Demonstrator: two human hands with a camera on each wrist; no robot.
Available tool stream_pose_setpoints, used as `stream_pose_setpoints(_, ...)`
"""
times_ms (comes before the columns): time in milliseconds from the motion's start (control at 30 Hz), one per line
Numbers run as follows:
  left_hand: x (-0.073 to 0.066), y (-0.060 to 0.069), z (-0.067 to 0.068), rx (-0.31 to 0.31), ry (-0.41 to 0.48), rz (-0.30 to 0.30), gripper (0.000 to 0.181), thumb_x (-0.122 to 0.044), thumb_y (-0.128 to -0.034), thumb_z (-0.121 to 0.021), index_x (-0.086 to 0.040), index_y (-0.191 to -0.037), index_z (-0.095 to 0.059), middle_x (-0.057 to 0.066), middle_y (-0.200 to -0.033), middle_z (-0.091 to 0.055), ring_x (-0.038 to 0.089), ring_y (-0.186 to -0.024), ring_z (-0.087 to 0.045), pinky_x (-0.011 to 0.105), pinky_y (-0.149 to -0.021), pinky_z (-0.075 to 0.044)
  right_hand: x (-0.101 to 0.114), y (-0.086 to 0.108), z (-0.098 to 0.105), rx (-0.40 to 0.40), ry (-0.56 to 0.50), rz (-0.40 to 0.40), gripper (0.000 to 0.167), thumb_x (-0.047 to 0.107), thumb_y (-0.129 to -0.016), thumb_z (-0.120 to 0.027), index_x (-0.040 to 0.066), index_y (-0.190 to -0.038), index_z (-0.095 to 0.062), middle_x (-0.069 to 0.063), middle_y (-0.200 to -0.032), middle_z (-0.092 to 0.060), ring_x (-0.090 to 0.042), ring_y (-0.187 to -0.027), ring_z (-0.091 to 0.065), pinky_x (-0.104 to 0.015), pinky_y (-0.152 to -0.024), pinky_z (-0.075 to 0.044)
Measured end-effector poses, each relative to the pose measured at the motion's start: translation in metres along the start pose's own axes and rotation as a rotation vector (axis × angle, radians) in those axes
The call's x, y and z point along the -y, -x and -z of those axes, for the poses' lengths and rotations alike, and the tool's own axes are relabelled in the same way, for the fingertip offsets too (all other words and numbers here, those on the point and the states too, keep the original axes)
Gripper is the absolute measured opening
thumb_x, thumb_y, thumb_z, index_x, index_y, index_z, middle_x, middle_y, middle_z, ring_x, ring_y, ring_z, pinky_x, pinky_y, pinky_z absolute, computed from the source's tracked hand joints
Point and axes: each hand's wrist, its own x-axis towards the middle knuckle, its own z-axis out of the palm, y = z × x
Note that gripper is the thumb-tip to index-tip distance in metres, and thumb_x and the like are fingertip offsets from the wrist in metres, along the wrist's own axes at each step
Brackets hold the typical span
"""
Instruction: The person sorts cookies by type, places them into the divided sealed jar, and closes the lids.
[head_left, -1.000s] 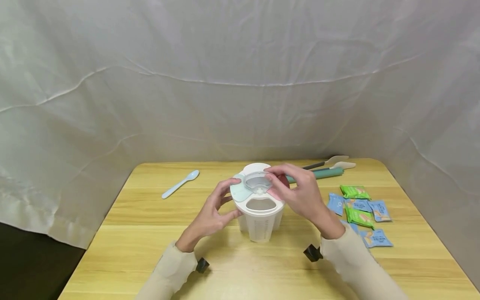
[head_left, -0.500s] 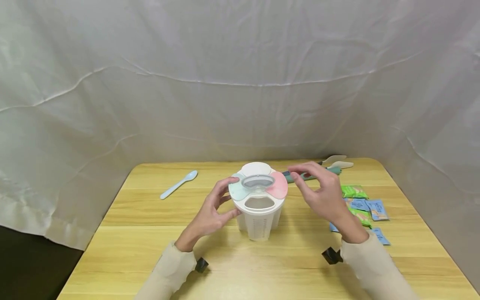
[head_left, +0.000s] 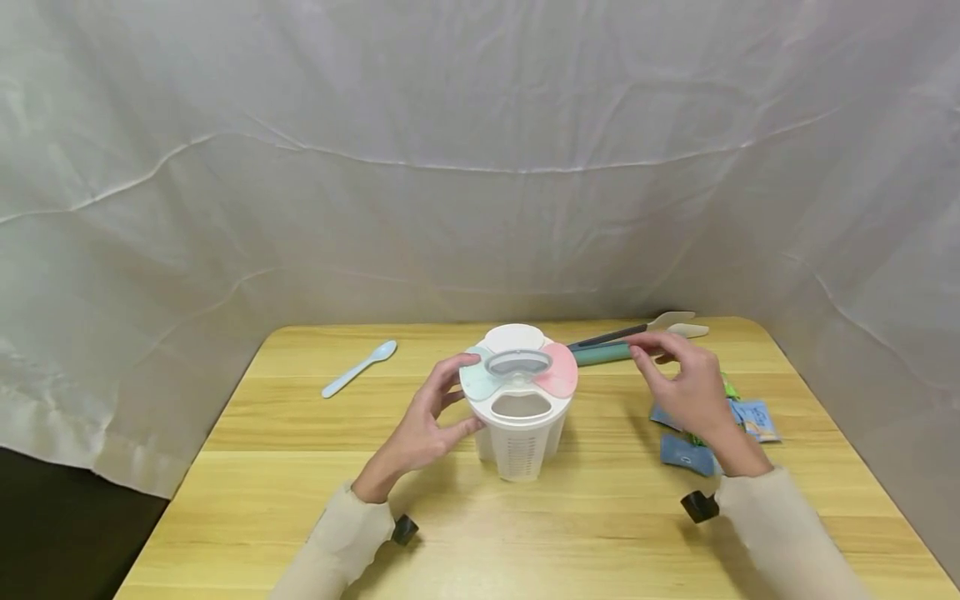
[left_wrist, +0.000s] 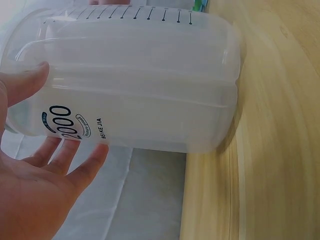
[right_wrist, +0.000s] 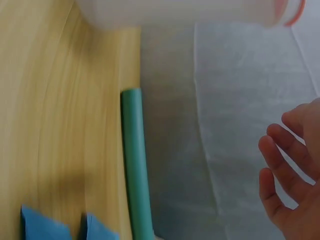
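Note:
A translucent white storage container (head_left: 521, 454) stands upright on the table, marked "2000" in the left wrist view. Its segmented lid has a pale green flap (head_left: 477, 379), a pink flap (head_left: 558, 371) and a grey oval piece (head_left: 517, 363) between them. My left hand (head_left: 420, 425) grips the container's upper left side, thumb in front and fingers behind. To the right, apart from the container, my right hand (head_left: 686, 383) is raised with bent fingers and nothing in them. In the right wrist view its fingers (right_wrist: 285, 167) hang clear of the table.
A light blue spoon (head_left: 360, 369) lies at the back left. Behind my right hand lie a green roll (head_left: 602, 354) and dark-handled tools with pale heads (head_left: 671, 319). Blue packets (head_left: 686, 454) and green ones are partly hidden under that hand. A grey curtain (head_left: 480, 233) hangs behind the table.
My right hand has left the container's lid and moved right, over toward the packets. The pink flap it covered is now in full view. My left hand keeps its grip.

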Motion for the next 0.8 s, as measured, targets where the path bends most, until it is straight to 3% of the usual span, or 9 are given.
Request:
stream_pose_setpoints(333,0.000,0.001,0.001,0.003,-0.004,0.005,0.084,0.011,-0.0876,-0.081,-0.004,-0.160,-0.041,0.019,-0.166,-0.046,0.018,-0.146,-0.056,0.043,-0.121,-0.053,-0.043,-0.002,0.031,0.086,0.079,-0.125,0.021,0.000,-0.101,-0.074,0.002,-0.121,-0.079,-0.017,-0.107,-0.081,0.024,-0.092,-0.057,0.001,-0.081,-0.048)
stream_pose_setpoints(600,0.001,0.000,0.001,-0.005,-0.013,-0.005,0.084,0.012,-0.0877,-0.081,-0.005,-0.160,-0.041,0.019,-0.166,-0.045,0.020,-0.145,-0.057,0.044,-0.120,-0.054,-0.074,0.001,0.040,0.186,0.123,-0.194,0.019,0.004,-0.104,-0.071,0.004,-0.121,-0.079,-0.019,-0.109,-0.081,0.024,-0.089,-0.054,0.004,-0.080,-0.045)
stream_pose_setpoints(700,0.001,0.000,0.000,-0.010,-0.020,-0.005,0.085,0.012,-0.0876,-0.081,-0.005,-0.160,-0.041,0.019,-0.167,-0.045,0.021,-0.144,-0.058,0.043,-0.119,-0.054,-0.085,0.002,0.044,0.234,0.152,-0.232,0.018,0.007,-0.104,-0.071,0.006,-0.120,-0.080,-0.019,-0.111,-0.082,0.012,-0.091,-0.064,0.002,-0.080,-0.047)
stream_pose_setpoints(800,0.001,0.000,-0.001,-0.010,-0.018,0.001,0.085,0.011,-0.0880,-0.082,-0.006,-0.160,-0.041,0.019,-0.167,-0.046,0.021,-0.143,-0.058,0.044,-0.119,-0.054,-0.095,0.006,0.048,0.311,0.207,-0.235,0.018,0.008,-0.104,-0.072,0.005,-0.120,-0.079,-0.020,-0.113,-0.081,-0.017,-0.096,-0.075,-0.021,-0.083,-0.062)
